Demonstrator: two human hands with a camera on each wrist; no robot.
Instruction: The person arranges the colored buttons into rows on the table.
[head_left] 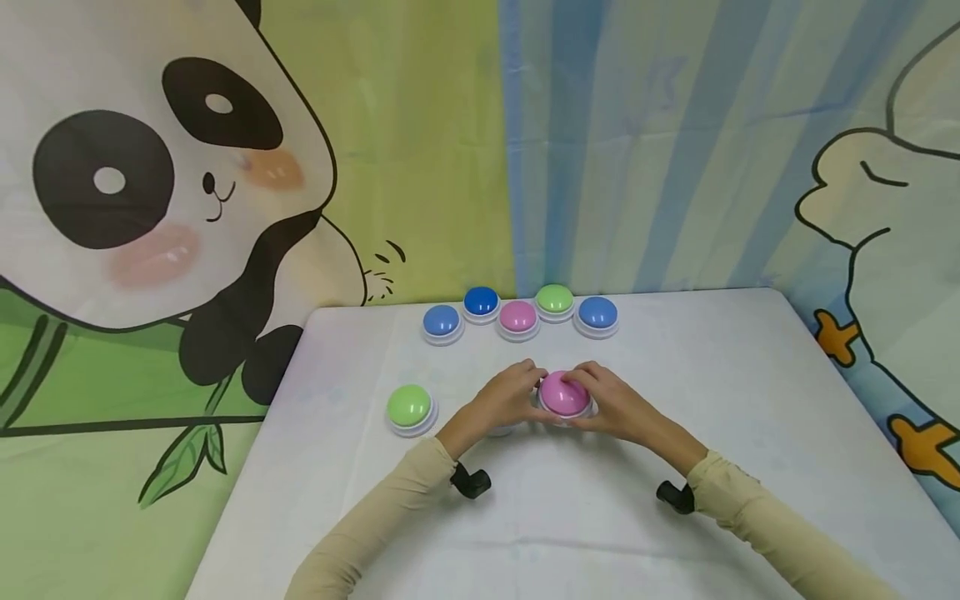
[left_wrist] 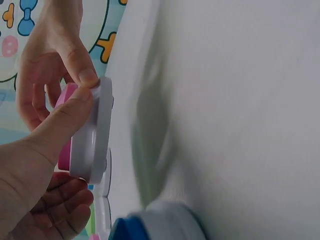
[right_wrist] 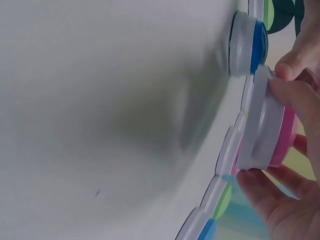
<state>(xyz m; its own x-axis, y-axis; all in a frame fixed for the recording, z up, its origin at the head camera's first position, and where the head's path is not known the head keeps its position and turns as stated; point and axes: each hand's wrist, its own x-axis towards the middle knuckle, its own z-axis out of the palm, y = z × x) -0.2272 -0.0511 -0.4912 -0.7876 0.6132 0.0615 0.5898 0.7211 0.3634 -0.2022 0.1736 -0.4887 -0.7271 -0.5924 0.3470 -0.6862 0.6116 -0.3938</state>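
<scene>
Left hand [head_left: 512,396] and right hand [head_left: 618,406] pinching a round, pink-domed white plastic button [head_left: 564,397] above the white surface [head_left: 577,533]; one slack grip could drop it!

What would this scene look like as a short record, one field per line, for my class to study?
Held item: pink button with a white base, raised above the table
Left hand: grips one side of it
Right hand: grips the other side
Nearer buttons: green button; blue button, mostly hidden in the head view
Rear cluster, left to right: left blue button; dark blue button; second pink button; rear green button; right blue button
Backdrop: cartoon panda at left
</scene>
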